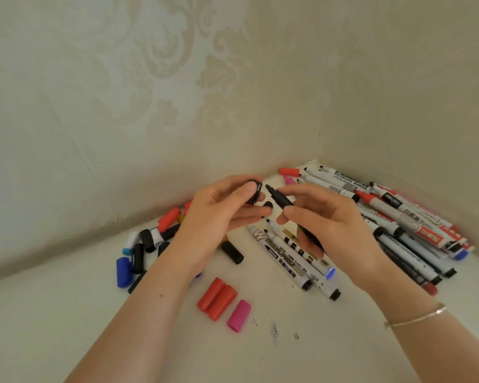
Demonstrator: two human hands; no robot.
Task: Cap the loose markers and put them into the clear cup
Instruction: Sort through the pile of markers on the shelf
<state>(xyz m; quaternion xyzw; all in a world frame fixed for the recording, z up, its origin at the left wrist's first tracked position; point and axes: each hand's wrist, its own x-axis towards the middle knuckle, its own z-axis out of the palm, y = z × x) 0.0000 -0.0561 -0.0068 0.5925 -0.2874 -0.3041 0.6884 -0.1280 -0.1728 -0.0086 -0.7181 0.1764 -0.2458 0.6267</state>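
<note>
Left hand (221, 208) grip pinches black cap (256, 193); right hand (332, 225) grip clamped on uncapped black marker (281, 200), tip just beside the cap, above the bench (302, 349). Loose markers (404, 225) piled in the corner at right.

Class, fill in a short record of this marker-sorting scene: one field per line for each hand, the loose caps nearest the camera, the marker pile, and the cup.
left hand: pinches a black cap
right hand: holds an uncapped black marker, tip toward the cap
cap and tip: apart, not yet joined
near caps: two red caps side by side, pink cap to their right
marker pile: in the right corner
clear cup: not in view
</note>
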